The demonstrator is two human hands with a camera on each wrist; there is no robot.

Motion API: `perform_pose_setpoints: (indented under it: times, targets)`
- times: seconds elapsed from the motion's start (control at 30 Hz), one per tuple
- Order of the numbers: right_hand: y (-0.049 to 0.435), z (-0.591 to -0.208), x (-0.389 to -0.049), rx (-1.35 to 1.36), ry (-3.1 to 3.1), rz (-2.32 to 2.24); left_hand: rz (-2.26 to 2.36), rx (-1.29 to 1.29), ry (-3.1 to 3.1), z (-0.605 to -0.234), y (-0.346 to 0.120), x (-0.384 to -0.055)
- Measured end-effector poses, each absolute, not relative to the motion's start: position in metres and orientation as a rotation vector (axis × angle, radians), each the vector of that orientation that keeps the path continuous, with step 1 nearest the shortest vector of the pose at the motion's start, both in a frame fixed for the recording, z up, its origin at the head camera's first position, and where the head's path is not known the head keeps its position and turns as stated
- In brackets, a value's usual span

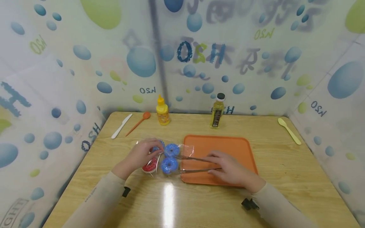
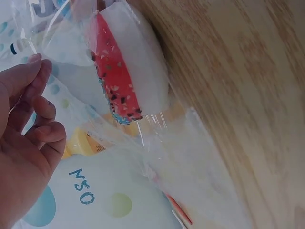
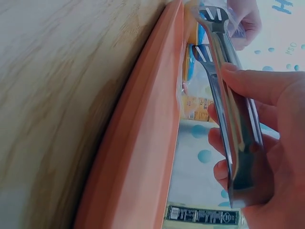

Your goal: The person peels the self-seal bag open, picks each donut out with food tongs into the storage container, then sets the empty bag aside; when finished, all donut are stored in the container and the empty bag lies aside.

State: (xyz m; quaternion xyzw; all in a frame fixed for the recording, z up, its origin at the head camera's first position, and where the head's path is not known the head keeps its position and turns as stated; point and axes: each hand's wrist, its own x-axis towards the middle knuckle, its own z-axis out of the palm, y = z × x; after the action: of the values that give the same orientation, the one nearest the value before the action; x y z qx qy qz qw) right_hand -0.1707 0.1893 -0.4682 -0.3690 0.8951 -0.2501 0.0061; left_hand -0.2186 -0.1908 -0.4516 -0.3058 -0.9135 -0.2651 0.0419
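While I watch remotely, the right hand [image 1: 229,167] grasps metal tongs [image 3: 240,129] over the orange tray [image 1: 228,142], their long axis lying roughly three-to-nine o'clock, aimed nine-ward at the blue doughnuts [image 1: 169,165]. The left hand [image 1: 144,155] pinches a clear plastic bag [image 2: 186,157] around them.

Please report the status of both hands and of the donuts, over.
Left hand pinching clear wrap; right hand holding tongs, tips apart, near donuts. Donuts beside orange tray. Wrap around them, likely in the way.

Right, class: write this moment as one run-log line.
left hand: pinches clear plastic | right hand: holds metal tongs over orange tray | tongs: spread, tips near blue donuts
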Motion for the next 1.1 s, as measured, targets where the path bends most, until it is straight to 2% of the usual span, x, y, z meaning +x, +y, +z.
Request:
perform_pose_setpoints:
  times: [0.9,1.1]
  targets:
    - [0.265,-0.471,-0.146,-1.086,3.024,-0.827,-0.804,-0.841,-2.852,-0.45,-0.191,-0.218]
    - [0.288,-0.471,-0.142,-0.961,3.097,-0.79,-0.794,-0.823,-2.862,-0.448,-0.19,-0.218]
